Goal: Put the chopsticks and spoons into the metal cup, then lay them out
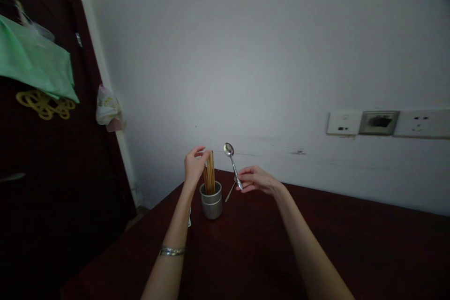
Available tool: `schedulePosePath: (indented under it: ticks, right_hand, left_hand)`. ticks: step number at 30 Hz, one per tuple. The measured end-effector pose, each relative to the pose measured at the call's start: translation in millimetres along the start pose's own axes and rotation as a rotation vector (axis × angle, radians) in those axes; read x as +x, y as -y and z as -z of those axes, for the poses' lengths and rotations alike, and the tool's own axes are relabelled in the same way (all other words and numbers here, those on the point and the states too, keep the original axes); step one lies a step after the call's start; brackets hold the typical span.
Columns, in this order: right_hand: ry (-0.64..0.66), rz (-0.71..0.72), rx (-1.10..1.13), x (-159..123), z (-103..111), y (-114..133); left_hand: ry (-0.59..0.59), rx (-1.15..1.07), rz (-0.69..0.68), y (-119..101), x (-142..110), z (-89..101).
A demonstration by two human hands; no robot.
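A silver metal spoon (pixel 232 165) is pinched by its handle in my right hand (pixel 256 179), bowl upward, raised above the table. Several wooden chopsticks (pixel 210 176) stand in a grey metal cup (pixel 212 204) on the table. My left hand (pixel 195 165) is at the top of the chopsticks, thumb and fingers closed against their upper ends; part of the grip is hidden. Behind and below the spoon, another slim metal utensil (pixel 230 192) lies near the cup, its far end partly covered by my right hand.
The dark red table (pixel 267 243) meets a pale wall (pixel 246 65). A small white item (pixel 190 218) lies left of the cup, partly behind my left forearm. Wall sockets (pixel 379 123) are at the right. A dark door (pixel 52 164) with a green cloth (pixel 35 56) stands left, near a hanging plastic bag (pixel 107 107).
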State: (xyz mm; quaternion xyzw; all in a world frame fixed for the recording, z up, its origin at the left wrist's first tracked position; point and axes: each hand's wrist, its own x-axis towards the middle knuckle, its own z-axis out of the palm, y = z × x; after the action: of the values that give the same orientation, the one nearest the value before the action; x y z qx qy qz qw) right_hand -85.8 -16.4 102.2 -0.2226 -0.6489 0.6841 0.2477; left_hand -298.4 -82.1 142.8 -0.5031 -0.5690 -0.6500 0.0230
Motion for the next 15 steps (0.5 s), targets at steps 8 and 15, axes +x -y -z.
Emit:
schedulePosePath:
  ticks: [8,15]
  right_hand:
    - [-0.511,-0.134,0.113,27.9,42.2,-73.4]
    - [-0.668,-0.18,0.116,31.4,52.1,-100.6]
  left_hand:
    - [-0.263,0.166,0.152,48.3,4.9,-3.5]
    - [0.009,-0.303,0.536,64.5,-5.6,-15.0]
